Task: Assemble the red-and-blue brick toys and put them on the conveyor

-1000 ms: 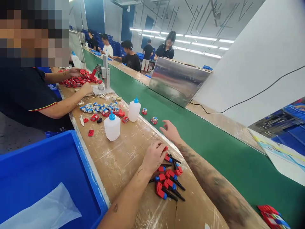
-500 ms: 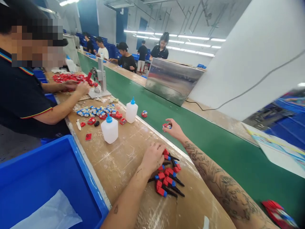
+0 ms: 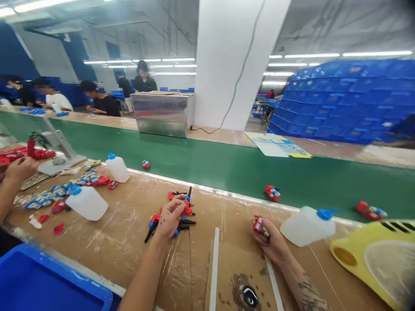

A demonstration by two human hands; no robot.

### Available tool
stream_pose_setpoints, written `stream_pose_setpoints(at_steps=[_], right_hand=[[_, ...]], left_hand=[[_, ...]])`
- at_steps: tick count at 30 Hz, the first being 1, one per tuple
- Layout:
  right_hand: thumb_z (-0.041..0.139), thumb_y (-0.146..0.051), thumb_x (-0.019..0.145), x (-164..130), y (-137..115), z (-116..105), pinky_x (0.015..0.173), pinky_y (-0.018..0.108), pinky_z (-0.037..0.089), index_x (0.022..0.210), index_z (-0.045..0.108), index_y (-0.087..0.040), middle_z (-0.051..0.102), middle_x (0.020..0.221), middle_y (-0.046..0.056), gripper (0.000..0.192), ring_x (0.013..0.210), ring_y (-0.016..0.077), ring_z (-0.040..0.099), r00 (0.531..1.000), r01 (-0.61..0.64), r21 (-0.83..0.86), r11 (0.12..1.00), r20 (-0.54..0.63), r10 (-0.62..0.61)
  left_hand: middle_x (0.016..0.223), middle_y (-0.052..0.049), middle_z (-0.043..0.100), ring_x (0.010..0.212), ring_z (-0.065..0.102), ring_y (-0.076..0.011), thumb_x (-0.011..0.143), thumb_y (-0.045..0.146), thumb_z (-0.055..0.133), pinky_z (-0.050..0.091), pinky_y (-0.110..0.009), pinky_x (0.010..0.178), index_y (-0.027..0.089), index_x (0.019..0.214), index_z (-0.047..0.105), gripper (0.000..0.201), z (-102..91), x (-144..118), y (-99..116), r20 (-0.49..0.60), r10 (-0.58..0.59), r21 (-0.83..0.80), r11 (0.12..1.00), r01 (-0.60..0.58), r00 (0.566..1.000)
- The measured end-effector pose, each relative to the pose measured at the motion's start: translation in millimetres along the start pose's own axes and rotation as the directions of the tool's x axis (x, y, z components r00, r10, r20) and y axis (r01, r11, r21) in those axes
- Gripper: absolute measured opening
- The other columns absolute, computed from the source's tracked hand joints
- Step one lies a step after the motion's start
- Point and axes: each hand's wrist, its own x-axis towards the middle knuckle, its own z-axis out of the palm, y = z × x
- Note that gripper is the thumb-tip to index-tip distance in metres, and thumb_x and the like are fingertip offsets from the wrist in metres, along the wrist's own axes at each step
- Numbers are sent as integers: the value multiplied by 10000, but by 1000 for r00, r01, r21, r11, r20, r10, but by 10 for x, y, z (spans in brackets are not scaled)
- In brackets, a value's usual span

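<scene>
**Both hands busy at the bench beside the green belt**

Head view: The left hand (image 3: pixel 170 218) lies palm down on a small heap of red-and-black parts (image 3: pixel 181 211) on the brown surface (image 3: pixel 129 242). Its fingers are curled over the top pieces, apparently pinching one, though exactly which piece they hold cannot be told. The forearm runs straight up from the bottom edge, wrist low, so the hand works in the heap without lifting.

The right hand (image 3: pixel 270 237) rests nearer the belt edge, closed around a small red toy car (image 3: pixel 260 225) that peeks out above the knuckles. The fist is tipped so the car faces up and toward the person, probably to keep it in view. It sits just beside a white squeeze bottle (image 3: pixel 306 224) with a blue cap, lying on its side within easy reach.

On the green conveyor belt (image 3: pixel 227 166) lie more little cars (image 3: pixel 272 193), well apart from each other. Two further bottles (image 3: pixel 87 202) stand left of the heap, by scattered red and blue pieces. A co-worker's hand (image 3: pixel 19 168) shows at the far left, and a blue bin (image 3: pixel 39 285) at the lower left corner.
</scene>
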Motion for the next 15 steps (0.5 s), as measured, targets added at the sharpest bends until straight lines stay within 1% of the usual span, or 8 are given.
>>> stream_pose_setpoints(at_steps=[1, 3, 6, 9, 11, 12, 14, 15], right_hand=[[730, -525, 753, -63, 19, -52, 374, 196, 198, 1013, 635, -229, 576, 777, -3, 405, 434, 59, 271, 1000, 12, 57, 998, -19, -11], [751, -471, 758, -129, 33, -86, 410, 207, 292, 1066, 646, -233, 589, 784, 7, 404, 501, 90, 388, 1000, 15, 165, 986, 7, -17], [820, -320, 693, -120, 14, -74, 522, 226, 412, 1163, 643, -237, 655, 941, 43, 508, 663, 124, 533, 991, -45, 256, 966, 134, 11], [840, -216, 650, -77, 6, -95, 631, 251, 476, 1178, 652, -233, 677, 1075, 62, 560, 756, 138, 596, 976, -105, 266, 958, 213, 48], [835, -198, 660, -53, 22, -130, 659, 254, 497, 1164, 660, -225, 690, 1079, 60, 534, 766, 138, 618, 972, -122, 299, 946, 229, 52], [832, -197, 666, -43, 32, -148, 658, 250, 504, 1155, 663, -220, 697, 1073, 59, 517, 764, 137, 626, 971, -125, 328, 937, 233, 48], [826, -194, 674, -23, 51, -182, 642, 233, 514, 1133, 666, -208, 708, 1054, 53, 486, 746, 130, 637, 971, -135, 386, 913, 236, 44], [824, -193, 676, -15, 56, -196, 630, 223, 516, 1123, 667, -203, 712, 1038, 49, 474, 731, 125, 640, 969, -147, 408, 901, 243, 48]], left_hand=[[1123, -70, 659, 924, 714, -224, 756, 326, 790, 565, -258, 667, 147, 764, 664, 218, 84, -29, -53, -20, -30, -5, 1000, 30, 999], [1029, -45, 682, 888, 719, -211, 723, 288, 818, 555, -231, 614, 179, 855, 674, 224, 225, -82, -162, -47, -105, -51, 993, 103, 993], [1028, -40, 706, 967, 705, -202, 709, 271, 824, 586, -266, 723, 227, 1025, 676, 352, 371, -163, -298, -39, -195, -132, 973, 188, 980], [1048, -65, 720, 1033, 690, -217, 701, 353, 831, 579, -295, 844, 198, 971, 709, 335, 477, -262, -366, -32, -248, -108, 964, 243, 968], [1012, -61, 730, 1017, 698, -238, 667, 394, 851, 567, -342, 902, 206, 971, 728, 378, 551, -341, -362, -18, -267, -15, 964, 266, 964], [998, -56, 732, 996, 704, -244, 655, 391, 860, 560, -370, 922, 219, 993, 734, 401, 593, -383, -342, 4, -263, 71, 962, 262, 965], [1007, -58, 728, 971, 707, -251, 676, 342, 850, 553, -406, 933, 241, 1048, 739, 402, 696, -466, -270, 123, -263, 357, 911, 204, 957], [1030, -67, 720, 976, 702, -253, 708, 305, 826, 555, -408, 925, 249, 1069, 740, 376, 759, -507, -221, 219, -269, 529, 840, 118, 938]])
